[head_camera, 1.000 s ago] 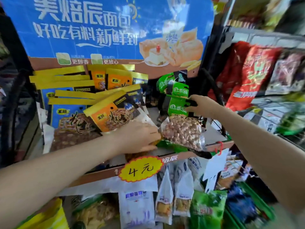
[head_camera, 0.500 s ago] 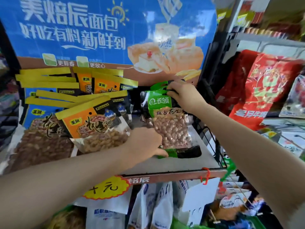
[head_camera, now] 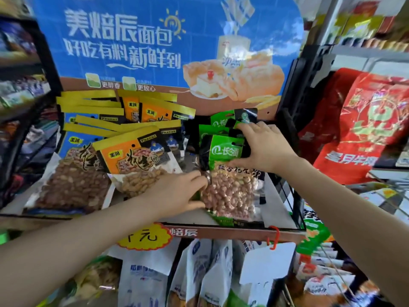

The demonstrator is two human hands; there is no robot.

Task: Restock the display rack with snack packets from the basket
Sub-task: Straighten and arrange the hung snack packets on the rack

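Green-topped peanut packets stand in a short row on the right part of the display rack's shelf. My right hand grips the top right corner of the front green packet, thumb under its green header. My left hand holds the same packet's lower left edge, fingers against the clear window of peanuts. Orange and yellow peanut packets lean in a stack on the shelf's left part. The basket is not in view.
A blue bread poster backs the rack. A yellow price tag and a red hook hang on the shelf's front edge. White packets hang below. Red bags fill the neighbouring rack at right.
The green packet has settled lower and more upright on the shelf. My right hand slid down onto its top right corner, and my left hand moved right to its lower left edge.
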